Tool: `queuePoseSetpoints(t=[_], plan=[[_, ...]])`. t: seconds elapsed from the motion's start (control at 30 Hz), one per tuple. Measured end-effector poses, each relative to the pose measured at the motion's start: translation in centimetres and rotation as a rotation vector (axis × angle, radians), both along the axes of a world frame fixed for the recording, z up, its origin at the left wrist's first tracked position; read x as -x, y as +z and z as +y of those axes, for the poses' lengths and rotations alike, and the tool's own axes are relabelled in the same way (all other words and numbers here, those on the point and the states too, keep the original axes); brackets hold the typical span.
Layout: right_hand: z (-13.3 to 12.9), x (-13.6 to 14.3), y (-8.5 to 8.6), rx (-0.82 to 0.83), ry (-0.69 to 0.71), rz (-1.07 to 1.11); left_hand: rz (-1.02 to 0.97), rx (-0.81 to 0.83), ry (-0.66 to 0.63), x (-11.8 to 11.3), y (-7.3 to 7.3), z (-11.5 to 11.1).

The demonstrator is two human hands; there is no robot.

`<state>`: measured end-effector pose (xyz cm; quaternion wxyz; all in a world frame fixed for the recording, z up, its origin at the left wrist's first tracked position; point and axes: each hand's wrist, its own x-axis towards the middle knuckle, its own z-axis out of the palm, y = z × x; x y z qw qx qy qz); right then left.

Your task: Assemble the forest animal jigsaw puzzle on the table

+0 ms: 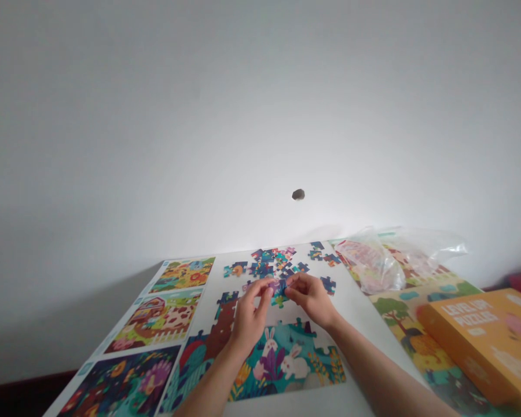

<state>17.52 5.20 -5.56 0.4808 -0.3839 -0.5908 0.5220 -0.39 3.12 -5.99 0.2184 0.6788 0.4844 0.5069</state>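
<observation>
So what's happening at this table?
A person's left hand and right hand hold a puzzle piece between them, above a partly assembled rabbit puzzle. Loose pieces lie beyond. An orange box and a clear plastic bag sit to the right.

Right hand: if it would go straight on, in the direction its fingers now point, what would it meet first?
Past the puzzle piece at its fingertips, the right hand would probably meet the left hand first, though exact depth is unclear.
</observation>
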Motion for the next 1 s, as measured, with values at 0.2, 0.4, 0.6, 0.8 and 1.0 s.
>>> queuePoseSetpoints(t=[0.2, 0.4, 0.6, 0.8, 1.0], plan=[[0.0, -0.1, -0.1, -0.058, -0.004, -0.063, 0.022, -0.008, -0.002, 0.1, -0.2, 0.2], [0.8, -1.0, -0.2, -0.109, -0.074, -0.101, 0.181, 0.001, -0.084, 0.0, -0.4, -0.2], [1.7, -4.7, 1.4, 0.105, -0.114, -0.244, 0.665, 0.111, -0.376, 0.2, 0.2, -1.3], [1.0, -6.9, 1.5, 0.278, 0.264, -0.546, 0.734, 0.133, -0.386, 0.2, 0.8, -0.9], [1.2, -7.5, 0.8, 0.279, 0.313, -0.601, 0.706, 0.106, -0.513, -0.4, 1.3, -1.6]])
